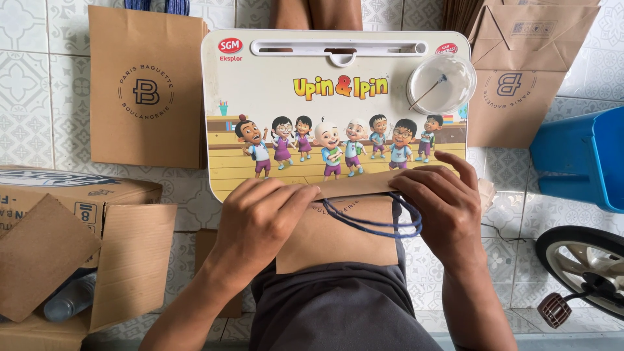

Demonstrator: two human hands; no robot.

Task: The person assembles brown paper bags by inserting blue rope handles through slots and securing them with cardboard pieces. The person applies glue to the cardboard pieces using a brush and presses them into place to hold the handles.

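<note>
A flat brown paper bag [338, 234] lies at the near edge of a small lap table [260, 84] printed with cartoon children. My left hand [260, 218] presses down on the bag's left upper part, fingers on its folded top edge. My right hand [439, 201] presses the fold at the right, beside the bag's blue cord handle [374, 221], which loops out under my fingers. In the table's far right corner sits a clear round bowl [442, 83] with a thin stick in it.
Stacks of flat brown paper bags lie on the tiled floor at the far left [146, 88] and far right [520, 71]. An open cardboard box [71, 240] stands at the left, a blue plastic bin [582, 159] at the right, a small wheel [585, 266] near it.
</note>
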